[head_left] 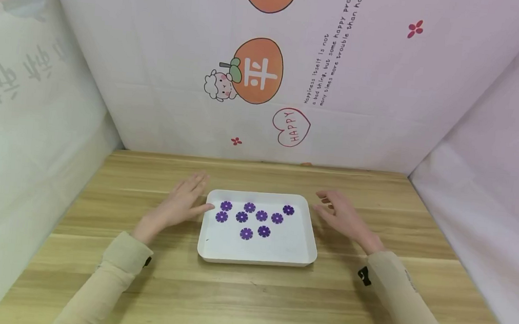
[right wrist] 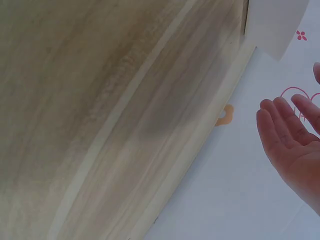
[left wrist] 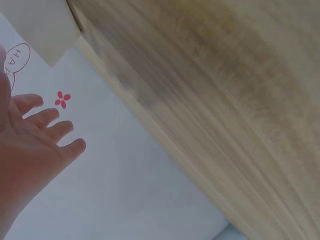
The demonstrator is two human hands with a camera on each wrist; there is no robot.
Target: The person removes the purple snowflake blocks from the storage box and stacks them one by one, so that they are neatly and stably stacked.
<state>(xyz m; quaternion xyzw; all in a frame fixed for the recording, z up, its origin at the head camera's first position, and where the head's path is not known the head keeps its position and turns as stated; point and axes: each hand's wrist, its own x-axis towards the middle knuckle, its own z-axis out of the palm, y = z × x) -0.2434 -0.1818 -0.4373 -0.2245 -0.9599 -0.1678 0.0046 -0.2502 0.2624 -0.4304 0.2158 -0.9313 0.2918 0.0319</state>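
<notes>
On the wooden table lies a shallow white tray (head_left: 279, 248) holding several purple flower-shaped discs (head_left: 246, 233), mostly in its far half. The left hand (head_left: 184, 201) is beside the tray's left edge, fingers stretched forward and thumb pointing at the rim. To the right of the tray hovers the right hand (head_left: 340, 215), its fingers loosely bent toward the rim. Neither hand holds anything. In the left wrist view the left hand (left wrist: 35, 145) shows spread fingers, and in the right wrist view the right hand (right wrist: 295, 140) shows a bare palm.
The wooden table (head_left: 247, 305) reaches back to a white printed cloth (head_left: 361, 114) hanging behind it. White cloth walls also stand at the left (head_left: 37, 111) and right (head_left: 494, 177). A corner of the tray (left wrist: 42, 25) enters the left wrist view.
</notes>
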